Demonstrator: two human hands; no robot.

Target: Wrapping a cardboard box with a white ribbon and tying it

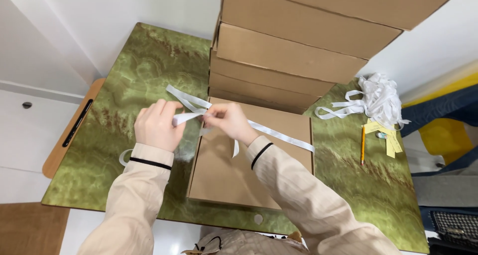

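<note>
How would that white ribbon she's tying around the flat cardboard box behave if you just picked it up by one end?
Probably floppy: the white ribbon drapes limply over the flat cardboard box and bends sharply between the left hand and right hand. Likely very light, being thin and flat. It may tangle, judging by the loose ribbon pile.

A white ribbon (191,116), flat and narrow, is pulled taut above the left edge of a flat brown cardboard box (239,175). One length runs rightward across the box lid to its right edge. The box lies closed on the green surface (348,175).
</note>
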